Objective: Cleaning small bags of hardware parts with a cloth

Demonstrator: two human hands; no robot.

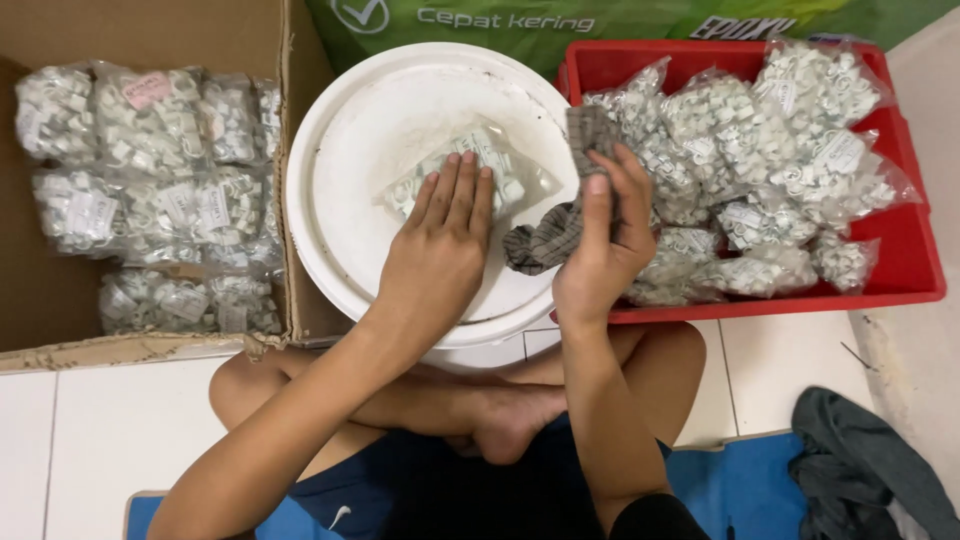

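My left hand [440, 245] lies flat, fingers together, on a clear plastic bag of small white clips [490, 160]. That bag rests on the lid of a white bucket [345, 150] in front of me. My right hand [605, 245] is closed on a grey checked cloth [548, 238], which hangs from the fist over the bucket's right rim, next to the red crate.
A red plastic crate [915, 250] on the right holds several bags of white clips. A cardboard box [295, 200] on the left holds several more. I sit cross-legged on a blue mat [745, 480] over white floor tiles; a dark grey garment [860, 470] lies at lower right.
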